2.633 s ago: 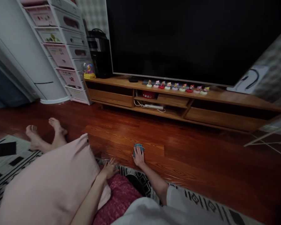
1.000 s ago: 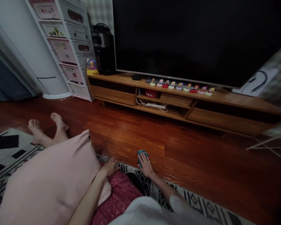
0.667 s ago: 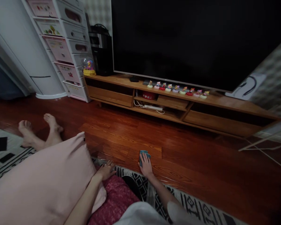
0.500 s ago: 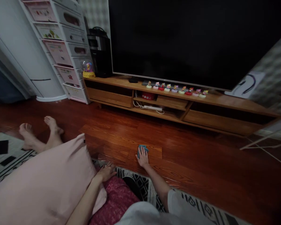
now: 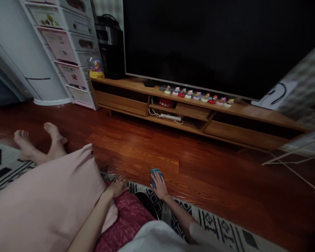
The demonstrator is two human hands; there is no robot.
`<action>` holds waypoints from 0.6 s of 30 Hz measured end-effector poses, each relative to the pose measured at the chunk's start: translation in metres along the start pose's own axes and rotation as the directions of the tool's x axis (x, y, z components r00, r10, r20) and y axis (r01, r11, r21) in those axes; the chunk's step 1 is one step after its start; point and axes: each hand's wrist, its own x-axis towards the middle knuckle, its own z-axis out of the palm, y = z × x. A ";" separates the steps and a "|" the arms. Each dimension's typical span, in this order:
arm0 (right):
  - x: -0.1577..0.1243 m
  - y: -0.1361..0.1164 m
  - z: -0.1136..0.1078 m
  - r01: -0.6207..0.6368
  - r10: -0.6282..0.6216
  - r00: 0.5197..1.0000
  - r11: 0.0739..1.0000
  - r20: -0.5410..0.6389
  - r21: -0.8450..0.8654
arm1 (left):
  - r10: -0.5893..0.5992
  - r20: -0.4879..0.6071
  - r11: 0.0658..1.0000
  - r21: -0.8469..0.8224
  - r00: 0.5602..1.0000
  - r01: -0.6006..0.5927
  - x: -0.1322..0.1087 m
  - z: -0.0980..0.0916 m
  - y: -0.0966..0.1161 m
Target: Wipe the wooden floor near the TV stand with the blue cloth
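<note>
On the wooden floor, just beyond the rug's edge, my right hand holds a folded blue cloth under its palm and fingers. The fingers point away from me and cover much of the cloth. My left hand rests at the knee of the dark red trousers, palm down, its fingers apart and nothing in it. A pale pink pillow lies against the left forearm.
A low wooden TV stand runs across ahead, bearing a large television and a row of small figurines. A patterned rug lies beneath me. Bare feet extend at left. A thin-legged rack stands at right.
My right hand has drawn the blue cloth back toward me, close to the rug's edge. My left hand stays in place on the trousers. The view has tilted slightly downward.
</note>
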 end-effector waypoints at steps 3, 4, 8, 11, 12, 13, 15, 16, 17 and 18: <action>0.049 -0.010 -0.014 -0.111 0.111 0.994 0.994 0.011 -0.003 | -0.006 0.000 1.000 -0.003 1.000 0.006 -0.003 -0.003 0.002; 0.065 -0.015 -0.020 -0.150 0.150 0.988 0.989 0.025 0.000 | -0.009 -0.003 1.000 -0.005 1.000 0.009 -0.004 -0.004 0.003; 0.106 -0.032 -0.037 -0.235 0.232 0.969 0.972 0.090 0.017 | 0.003 -0.019 1.000 -0.005 1.000 -0.003 -0.005 -0.006 0.004; 0.094 -0.035 -0.032 -0.159 0.157 0.983 0.987 0.100 0.015 | 0.001 -0.022 1.000 -0.001 1.000 -0.001 -0.004 -0.005 0.003; 0.083 -0.034 -0.027 -0.113 0.111 0.989 0.993 0.098 0.014 | -0.001 -0.023 1.000 0.000 1.000 0.001 -0.003 -0.004 0.003; 0.070 -0.032 -0.021 -0.065 0.063 0.993 0.998 0.096 0.012 | 0.002 -0.026 1.000 -0.002 1.000 -0.002 -0.002 -0.003 0.002; 0.040 -0.027 -0.006 0.029 -0.029 0.996 1.000 0.090 0.009 | 0.015 -0.033 1.000 -0.008 0.999 -0.015 0.001 0.000 -0.001; 0.026 -0.024 0.001 0.065 -0.065 0.994 0.998 0.086 0.006 | 0.021 -0.035 1.000 -0.012 0.999 -0.021 0.002 0.001 -0.002; 0.013 -0.021 0.007 0.089 -0.088 0.993 0.996 0.083 0.000 | 0.025 -0.035 1.000 -0.015 0.999 -0.026 0.003 0.002 -0.003; 0.003 -0.019 0.012 0.100 -0.099 0.992 0.995 0.080 -0.006 | 0.027 -0.032 0.999 -0.017 0.999 -0.027 0.003 0.003 -0.003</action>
